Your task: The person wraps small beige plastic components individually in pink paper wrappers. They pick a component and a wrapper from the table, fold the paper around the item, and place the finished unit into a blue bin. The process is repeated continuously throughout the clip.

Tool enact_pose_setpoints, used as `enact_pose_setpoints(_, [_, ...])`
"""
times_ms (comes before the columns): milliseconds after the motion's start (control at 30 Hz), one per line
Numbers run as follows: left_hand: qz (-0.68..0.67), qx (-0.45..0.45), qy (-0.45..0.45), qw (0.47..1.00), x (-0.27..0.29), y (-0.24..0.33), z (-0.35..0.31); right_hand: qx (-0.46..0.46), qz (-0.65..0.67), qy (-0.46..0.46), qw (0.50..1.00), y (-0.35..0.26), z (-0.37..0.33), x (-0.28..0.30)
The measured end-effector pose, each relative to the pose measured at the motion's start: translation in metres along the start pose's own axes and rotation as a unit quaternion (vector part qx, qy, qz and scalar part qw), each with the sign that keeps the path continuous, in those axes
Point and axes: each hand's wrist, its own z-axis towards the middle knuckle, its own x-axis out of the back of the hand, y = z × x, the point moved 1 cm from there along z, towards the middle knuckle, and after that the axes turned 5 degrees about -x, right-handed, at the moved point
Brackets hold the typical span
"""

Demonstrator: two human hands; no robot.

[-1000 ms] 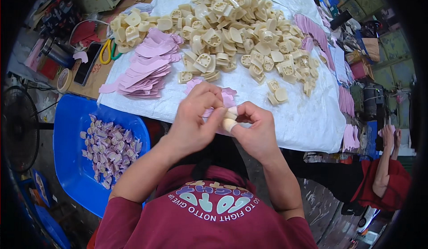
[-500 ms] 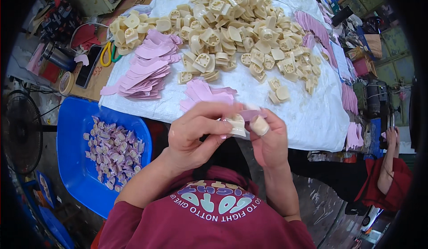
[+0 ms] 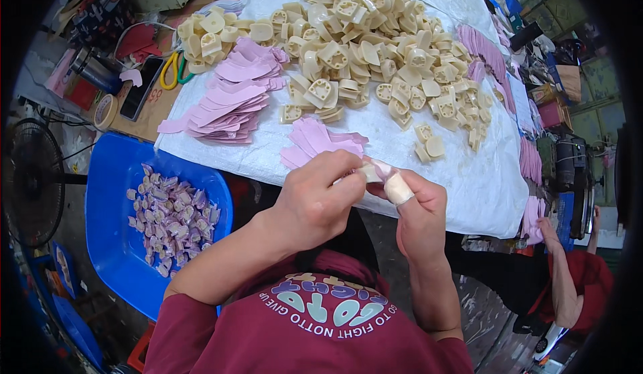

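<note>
Just over the table's front edge, my left hand (image 3: 320, 198) pinches a cream plastic shoe heel (image 3: 370, 173), mostly covered by its fingers. My right hand (image 3: 422, 213) meets it from the other side, its fingers closed on a pink strip (image 3: 382, 167) lying against the heel. A cream wrap (image 3: 400, 188) covers my right thumb. Beyond my hands lies a small fan of pink pieces (image 3: 315, 139). A larger stack of pink pieces (image 3: 231, 102) is to its left, and a big heap of cream heels (image 3: 375, 45) spreads behind.
At lower left stands a blue basin (image 3: 107, 233) holding many pink-covered heels. Scissors (image 3: 171, 72), a phone (image 3: 142, 89) and a tape roll (image 3: 105, 111) lie at the table's left. A co-worker's arm (image 3: 562, 280) reaches to pink pieces (image 3: 532, 216) at the right.
My hands have come closer together around the heel, and the pink strip shows less between them. The view has shifted slightly. The co-worker's arm has moved toward the pink pieces.
</note>
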Motion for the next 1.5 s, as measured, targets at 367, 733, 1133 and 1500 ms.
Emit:
enact_pose_setpoints(367, [-0.052,0.079,0.089,0.992,-0.020,-0.012,-0.007,0.056,-0.028,0.045,0.997,0.020,0.010,-0.002])
enact_pose_setpoints(733, [-0.043,0.083,0.080,0.992,-0.012,-0.003,-0.002,0.060,-0.040,0.043,0.996,0.021,0.008,-0.007])
enact_pose_setpoints(1133, [-0.474,0.393,0.084,0.783,-0.009,-0.008,-0.011,0.036,-0.081,-0.056,0.994,0.004,0.020,0.013])
enact_pose_setpoints(1500, [-0.373,0.365,0.020,0.852,-0.010,-0.007,-0.027,0.264,-0.446,-0.103,0.849,-0.007,0.024,0.003])
